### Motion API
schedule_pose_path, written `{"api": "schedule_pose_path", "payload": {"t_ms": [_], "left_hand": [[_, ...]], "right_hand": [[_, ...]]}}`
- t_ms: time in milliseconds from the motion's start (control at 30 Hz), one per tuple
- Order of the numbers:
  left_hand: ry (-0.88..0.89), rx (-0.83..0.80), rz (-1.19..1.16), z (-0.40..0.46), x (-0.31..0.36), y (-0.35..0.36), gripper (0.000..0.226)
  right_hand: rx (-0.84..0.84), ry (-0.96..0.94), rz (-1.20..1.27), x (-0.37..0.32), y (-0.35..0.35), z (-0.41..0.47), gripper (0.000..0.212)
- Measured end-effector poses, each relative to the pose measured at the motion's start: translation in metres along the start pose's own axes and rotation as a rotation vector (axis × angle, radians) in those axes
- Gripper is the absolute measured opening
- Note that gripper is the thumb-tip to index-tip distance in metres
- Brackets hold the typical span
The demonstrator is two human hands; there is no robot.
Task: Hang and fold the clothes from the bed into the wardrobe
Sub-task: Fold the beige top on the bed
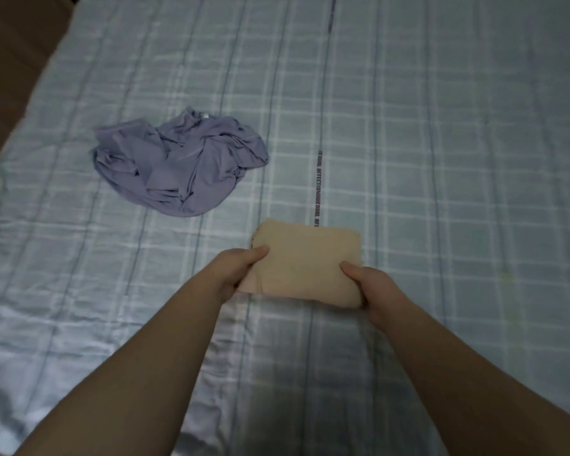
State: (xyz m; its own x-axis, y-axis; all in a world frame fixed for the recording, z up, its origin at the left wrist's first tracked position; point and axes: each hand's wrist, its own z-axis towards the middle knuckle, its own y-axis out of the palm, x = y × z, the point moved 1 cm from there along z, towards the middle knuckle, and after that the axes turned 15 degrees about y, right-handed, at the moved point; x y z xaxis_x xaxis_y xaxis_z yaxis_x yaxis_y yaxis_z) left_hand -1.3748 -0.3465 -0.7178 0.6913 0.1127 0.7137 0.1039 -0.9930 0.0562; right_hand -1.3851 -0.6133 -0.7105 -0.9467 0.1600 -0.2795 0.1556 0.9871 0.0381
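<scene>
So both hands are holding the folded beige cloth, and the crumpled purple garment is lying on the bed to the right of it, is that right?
Not quite. In the head view both hands, left and right, do hold the folded beige cloth, but the crumpled purple garment lies on the checked blue bed sheet to its left, not right.

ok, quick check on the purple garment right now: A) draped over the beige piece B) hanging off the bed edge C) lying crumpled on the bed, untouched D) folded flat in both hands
C: the purple garment lies in a crumpled heap on the bed sheet, apart from both hands; the left hand and right hand each have a grip on the folded beige cloth instead.
</scene>
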Motion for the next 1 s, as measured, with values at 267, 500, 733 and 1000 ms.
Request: {"api": "schedule_pose_path", "payload": {"t_ms": [267, 500, 733, 1000], "left_hand": [[0.261, -0.054, -0.186, -0.124, 0.067, -0.007, 0.051], [0.506, 0.125, -0.144, -0.281, 0.139, -0.071, 0.064], [0.741, 0.455, -0.190, -0.456, 0.134, -0.194, 0.055], [0.880, 0.939, -0.290, -0.672, 0.004, -0.384, 0.042]], "right_hand": [[-0.223, -0.188, 0.004, -0.034, 0.014, -0.143, 0.025], [-0.333, -0.487, -0.340, -0.059, 0.070, -0.300, 0.022], [-0.515, -0.642, -0.563, 0.003, 0.209, -0.412, 0.020], [-0.793, -0.745, -0.893, 0.200, 0.436, -0.504, 0.021]]}}
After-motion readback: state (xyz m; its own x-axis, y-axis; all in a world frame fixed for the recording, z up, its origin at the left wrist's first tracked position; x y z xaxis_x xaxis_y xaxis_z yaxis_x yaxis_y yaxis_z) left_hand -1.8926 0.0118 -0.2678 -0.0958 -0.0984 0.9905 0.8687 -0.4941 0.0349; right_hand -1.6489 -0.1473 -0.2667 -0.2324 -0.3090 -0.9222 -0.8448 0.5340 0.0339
